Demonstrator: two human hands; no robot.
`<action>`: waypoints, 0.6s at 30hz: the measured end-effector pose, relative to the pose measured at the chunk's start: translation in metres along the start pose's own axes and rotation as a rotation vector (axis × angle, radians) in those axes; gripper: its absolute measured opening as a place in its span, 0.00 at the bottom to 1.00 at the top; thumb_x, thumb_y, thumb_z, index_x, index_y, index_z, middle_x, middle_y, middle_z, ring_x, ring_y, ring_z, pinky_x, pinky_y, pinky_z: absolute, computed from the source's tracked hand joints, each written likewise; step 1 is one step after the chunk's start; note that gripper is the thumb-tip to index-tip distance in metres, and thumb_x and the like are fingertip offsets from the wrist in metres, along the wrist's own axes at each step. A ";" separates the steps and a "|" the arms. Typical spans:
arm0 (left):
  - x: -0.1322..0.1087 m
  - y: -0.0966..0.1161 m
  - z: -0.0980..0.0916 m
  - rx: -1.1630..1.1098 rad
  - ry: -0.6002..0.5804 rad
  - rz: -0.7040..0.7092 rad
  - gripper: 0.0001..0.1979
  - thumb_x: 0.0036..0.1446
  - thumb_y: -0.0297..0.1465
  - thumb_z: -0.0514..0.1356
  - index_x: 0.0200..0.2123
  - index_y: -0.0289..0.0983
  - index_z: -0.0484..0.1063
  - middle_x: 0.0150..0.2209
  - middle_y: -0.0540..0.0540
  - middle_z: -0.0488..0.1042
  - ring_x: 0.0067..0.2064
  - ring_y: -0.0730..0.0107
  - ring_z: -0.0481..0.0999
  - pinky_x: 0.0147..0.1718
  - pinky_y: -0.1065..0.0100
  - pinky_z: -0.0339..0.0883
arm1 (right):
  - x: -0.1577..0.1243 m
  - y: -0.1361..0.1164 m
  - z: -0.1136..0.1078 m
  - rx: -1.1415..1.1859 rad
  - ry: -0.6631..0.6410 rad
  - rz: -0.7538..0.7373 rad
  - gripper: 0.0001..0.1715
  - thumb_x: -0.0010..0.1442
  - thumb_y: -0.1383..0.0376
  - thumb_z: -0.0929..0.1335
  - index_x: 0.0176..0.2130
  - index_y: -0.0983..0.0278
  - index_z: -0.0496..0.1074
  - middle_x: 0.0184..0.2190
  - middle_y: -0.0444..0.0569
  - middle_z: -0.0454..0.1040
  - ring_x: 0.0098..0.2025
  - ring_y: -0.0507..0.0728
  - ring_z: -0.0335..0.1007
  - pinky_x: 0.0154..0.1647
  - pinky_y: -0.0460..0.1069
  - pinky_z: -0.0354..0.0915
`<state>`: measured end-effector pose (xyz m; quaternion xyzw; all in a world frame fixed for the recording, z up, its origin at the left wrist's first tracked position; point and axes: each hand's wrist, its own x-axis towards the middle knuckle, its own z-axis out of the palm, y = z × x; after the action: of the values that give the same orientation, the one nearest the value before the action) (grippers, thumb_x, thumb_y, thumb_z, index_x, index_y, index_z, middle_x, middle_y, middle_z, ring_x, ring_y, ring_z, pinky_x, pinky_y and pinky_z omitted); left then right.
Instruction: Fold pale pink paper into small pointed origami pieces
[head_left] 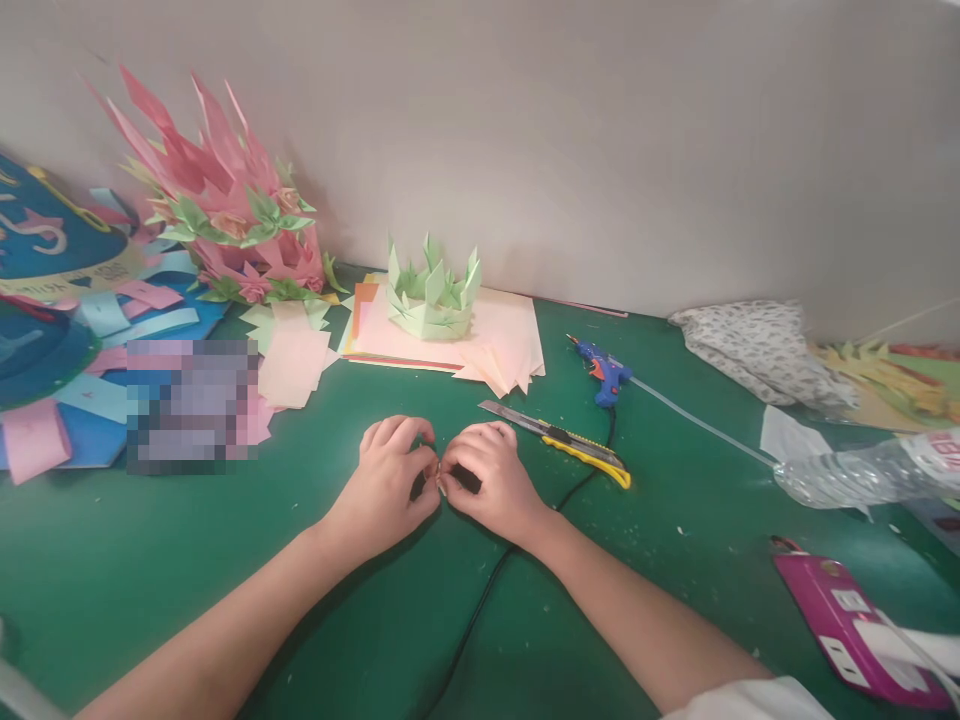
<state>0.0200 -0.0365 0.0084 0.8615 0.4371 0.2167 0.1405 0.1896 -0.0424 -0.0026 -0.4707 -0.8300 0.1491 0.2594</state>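
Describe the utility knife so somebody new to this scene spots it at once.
On the green table, look just beyond and to the right of the person's right hand, on the near side of the blue glue gun. The utility knife lies there aslant, blade tip towards the upper left. Its yellow handle and bare metal blade set it apart from the glue gun.

One pair of hands, left (390, 475) and right (491, 475), ungloved, each with slender, rounded fingers. One pair of forearms, left (247, 600) and right (637, 610), uncovered along their visible length, smooth, tapering to plain, unadorned wrists. One sleeve (765, 700), right arm: white cloth, plain, loose, softly creased, its edge curved; remainder cut off by the bottom of the view.
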 end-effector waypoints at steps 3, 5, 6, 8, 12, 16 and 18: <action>0.001 0.001 -0.002 -0.006 -0.007 -0.002 0.06 0.51 0.27 0.53 0.24 0.37 0.67 0.41 0.45 0.65 0.46 0.61 0.63 0.46 0.56 0.56 | 0.000 -0.001 -0.001 -0.017 -0.025 -0.021 0.03 0.54 0.68 0.65 0.27 0.63 0.66 0.30 0.43 0.71 0.40 0.54 0.62 0.48 0.53 0.47; 0.001 0.001 -0.004 0.000 -0.010 0.006 0.04 0.50 0.27 0.54 0.24 0.37 0.67 0.42 0.45 0.65 0.47 0.60 0.63 0.47 0.56 0.55 | -0.001 -0.002 -0.001 -0.029 -0.039 -0.035 0.04 0.54 0.68 0.64 0.28 0.63 0.65 0.31 0.43 0.71 0.41 0.54 0.62 0.48 0.54 0.47; 0.001 0.001 -0.005 0.002 -0.011 0.012 0.04 0.49 0.27 0.54 0.25 0.37 0.67 0.42 0.45 0.65 0.47 0.60 0.63 0.47 0.56 0.55 | -0.001 -0.002 -0.001 -0.033 -0.045 -0.040 0.04 0.55 0.68 0.64 0.28 0.63 0.65 0.31 0.43 0.71 0.41 0.54 0.61 0.49 0.54 0.46; 0.000 0.001 -0.006 0.006 -0.011 0.019 0.04 0.49 0.27 0.54 0.25 0.38 0.67 0.41 0.45 0.66 0.47 0.60 0.63 0.47 0.56 0.55 | -0.001 -0.002 -0.002 -0.039 -0.054 -0.044 0.04 0.55 0.68 0.64 0.28 0.63 0.64 0.31 0.43 0.71 0.41 0.54 0.61 0.49 0.54 0.46; 0.000 0.002 -0.005 0.000 -0.007 0.011 0.05 0.50 0.25 0.53 0.24 0.37 0.66 0.40 0.46 0.66 0.46 0.62 0.64 0.47 0.57 0.55 | 0.000 -0.002 -0.002 -0.057 -0.069 -0.046 0.05 0.56 0.67 0.64 0.28 0.63 0.64 0.31 0.43 0.71 0.41 0.55 0.61 0.51 0.55 0.45; 0.000 0.002 -0.003 -0.007 -0.001 0.004 0.05 0.48 0.24 0.53 0.23 0.37 0.64 0.39 0.46 0.66 0.45 0.62 0.64 0.47 0.57 0.56 | 0.000 -0.003 -0.004 -0.061 -0.085 -0.043 0.06 0.58 0.66 0.63 0.29 0.63 0.65 0.31 0.43 0.71 0.41 0.55 0.61 0.51 0.56 0.44; -0.001 0.001 -0.002 -0.009 -0.001 0.008 0.05 0.48 0.23 0.53 0.23 0.37 0.63 0.38 0.46 0.66 0.45 0.62 0.64 0.46 0.57 0.56 | 0.000 -0.002 -0.004 -0.057 -0.088 -0.038 0.07 0.59 0.67 0.63 0.29 0.62 0.66 0.32 0.43 0.71 0.41 0.54 0.61 0.52 0.55 0.44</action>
<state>0.0198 -0.0376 0.0102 0.8627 0.4327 0.2189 0.1436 0.1901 -0.0432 0.0023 -0.4549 -0.8534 0.1408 0.2121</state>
